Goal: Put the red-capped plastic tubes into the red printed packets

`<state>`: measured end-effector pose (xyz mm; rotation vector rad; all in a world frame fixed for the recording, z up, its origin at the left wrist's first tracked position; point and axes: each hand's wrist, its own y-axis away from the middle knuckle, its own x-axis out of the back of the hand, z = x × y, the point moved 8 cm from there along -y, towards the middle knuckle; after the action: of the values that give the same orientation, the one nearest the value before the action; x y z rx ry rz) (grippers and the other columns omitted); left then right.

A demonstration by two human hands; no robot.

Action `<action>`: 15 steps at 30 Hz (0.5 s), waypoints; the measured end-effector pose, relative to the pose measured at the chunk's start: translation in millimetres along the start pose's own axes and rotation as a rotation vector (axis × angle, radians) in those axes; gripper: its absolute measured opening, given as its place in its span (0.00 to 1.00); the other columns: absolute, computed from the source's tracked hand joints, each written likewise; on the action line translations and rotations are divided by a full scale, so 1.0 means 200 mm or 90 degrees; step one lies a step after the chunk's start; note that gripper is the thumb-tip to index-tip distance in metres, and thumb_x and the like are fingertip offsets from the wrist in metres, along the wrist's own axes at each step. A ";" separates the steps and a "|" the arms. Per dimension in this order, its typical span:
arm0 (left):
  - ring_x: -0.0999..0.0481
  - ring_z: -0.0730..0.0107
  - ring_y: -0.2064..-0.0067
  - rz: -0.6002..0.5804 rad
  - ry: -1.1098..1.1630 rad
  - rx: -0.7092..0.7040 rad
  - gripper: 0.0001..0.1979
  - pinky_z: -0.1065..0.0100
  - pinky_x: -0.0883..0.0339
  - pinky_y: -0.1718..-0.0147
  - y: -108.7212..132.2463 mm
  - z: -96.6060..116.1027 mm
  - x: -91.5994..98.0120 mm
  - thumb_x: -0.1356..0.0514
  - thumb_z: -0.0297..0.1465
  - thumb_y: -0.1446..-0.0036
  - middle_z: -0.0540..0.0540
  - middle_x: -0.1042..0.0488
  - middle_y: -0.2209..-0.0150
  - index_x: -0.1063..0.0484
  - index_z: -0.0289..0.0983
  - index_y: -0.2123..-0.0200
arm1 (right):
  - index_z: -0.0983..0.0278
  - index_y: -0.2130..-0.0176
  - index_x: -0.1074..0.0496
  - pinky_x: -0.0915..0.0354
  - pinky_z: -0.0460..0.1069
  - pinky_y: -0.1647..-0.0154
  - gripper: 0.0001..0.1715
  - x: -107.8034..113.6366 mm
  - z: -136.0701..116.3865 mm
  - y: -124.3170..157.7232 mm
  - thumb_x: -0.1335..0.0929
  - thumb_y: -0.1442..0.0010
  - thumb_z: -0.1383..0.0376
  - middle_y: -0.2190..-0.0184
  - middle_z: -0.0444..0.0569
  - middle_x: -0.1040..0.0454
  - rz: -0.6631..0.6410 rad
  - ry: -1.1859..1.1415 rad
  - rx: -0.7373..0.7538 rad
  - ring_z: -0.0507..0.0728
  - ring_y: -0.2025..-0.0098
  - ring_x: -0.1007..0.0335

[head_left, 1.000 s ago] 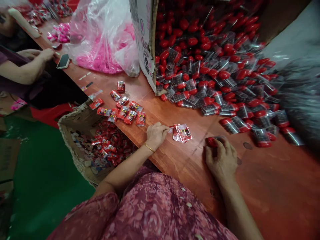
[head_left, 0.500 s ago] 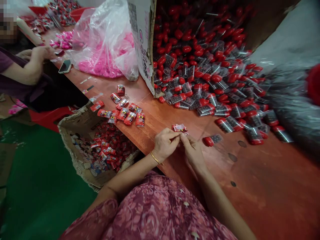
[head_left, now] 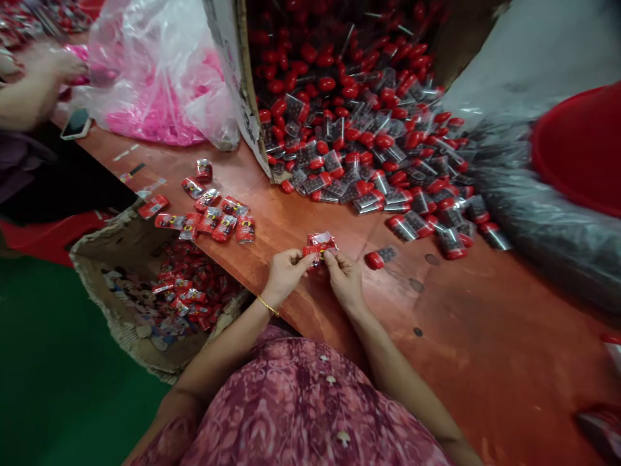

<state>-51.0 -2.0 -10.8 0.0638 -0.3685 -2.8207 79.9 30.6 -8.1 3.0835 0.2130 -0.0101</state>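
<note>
My left hand (head_left: 284, 275) and my right hand (head_left: 345, 279) meet over the table, pinching a small red printed label (head_left: 314, 255) from its two sides. Right behind it lies another red printed piece with a pale patch (head_left: 319, 238), partly covered by what I hold. To the right of my right hand, a single small clear container with a red cap (head_left: 381, 257) lies on its side. Left of my hands, several similar containers wrapped in red printed labels (head_left: 209, 220) are grouped near the table's edge.
A tipped carton (head_left: 228, 65) spills many red-capped containers (head_left: 349, 168) over the red-brown table (head_left: 466, 362). Below its edge stands an open box (head_left: 111, 317) of labelled ones. Also around are a plastic bag of pink pieces (head_left: 155, 116), a phone (head_left: 76, 123), a red tub (head_left: 582, 149) and a co-worker's hand (head_left: 43, 77).
The view has shifted right, so the table things appear further left. A red printed label now shows between my fingers, where earlier my fingertips met in front of the printed piece.
</note>
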 end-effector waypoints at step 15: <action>0.35 0.78 0.77 -0.047 -0.112 -0.141 0.16 0.74 0.42 0.76 -0.01 0.12 0.00 0.40 0.41 0.51 0.54 0.33 0.81 0.32 0.35 0.80 | 0.63 0.69 0.29 0.37 0.46 0.73 0.17 0.04 -0.01 0.00 0.32 0.50 0.51 0.77 0.41 0.29 -0.011 -0.128 -0.015 0.49 0.76 0.37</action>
<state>-53.7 6.6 11.6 -0.2228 -0.0899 -2.9296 88.5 32.7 -5.8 3.0292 0.2290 -0.3144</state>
